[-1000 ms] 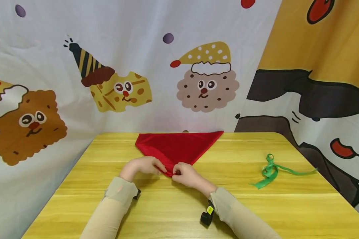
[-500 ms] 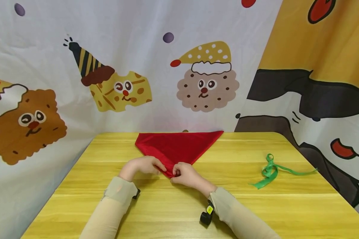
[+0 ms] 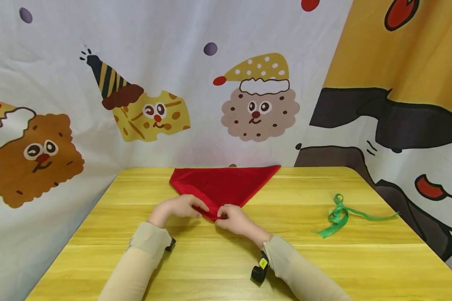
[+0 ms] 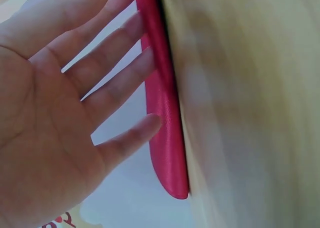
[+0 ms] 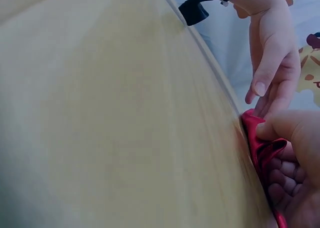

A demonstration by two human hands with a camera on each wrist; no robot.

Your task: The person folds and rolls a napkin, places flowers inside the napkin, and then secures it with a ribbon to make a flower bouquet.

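A red satiny cloth (image 3: 226, 184) lies folded on the table, its wide edge along the back and its narrower end toward me. My right hand (image 3: 235, 219) pinches the near end, thumb on top; the right wrist view shows a bunched fold of cloth (image 5: 265, 148) between thumb and curled fingers. My left hand (image 3: 182, 206) touches the cloth's near left edge. In the left wrist view its fingers (image 4: 122, 90) are spread and nearly straight, tips against the cloth (image 4: 169, 153).
A green ribbon (image 3: 338, 216) lies loosely looped on the right side of the wooden table (image 3: 196, 267). A patterned curtain (image 3: 154, 33) hangs behind the table's back edge. Each wrist carries a black camera, such as the right camera (image 3: 258, 273).
The cloth's near tip has drawn back slightly away from me, with the right hand still pinching it. My left hand has barely moved. The ribbon lies as before.
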